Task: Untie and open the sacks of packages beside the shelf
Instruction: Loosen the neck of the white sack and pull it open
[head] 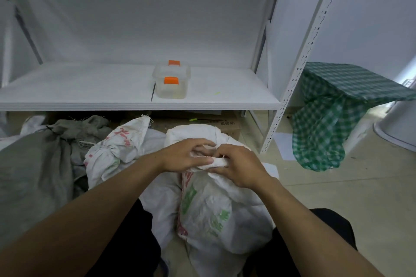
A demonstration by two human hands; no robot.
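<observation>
A white woven sack (216, 216) with green and red print stands on the floor between my knees, its neck bunched and tied at the top. My left hand (186, 156) and my right hand (238, 167) both grip the twisted neck, fingers pinching the knot. Left of it lies a second white sack (117, 153) with red print, tied at its neck. Further left sits a grey sack (36, 175), also bunched shut. All three rest in front of the white metal shelf (135, 87).
A clear plastic box (171, 82) with orange clips stands on the shelf board. Cardboard boxes (202, 122) lie under the shelf. A green checked cloth (333, 105) drapes over something at the right, beside a white tub (396, 123). Tiled floor shows at the right.
</observation>
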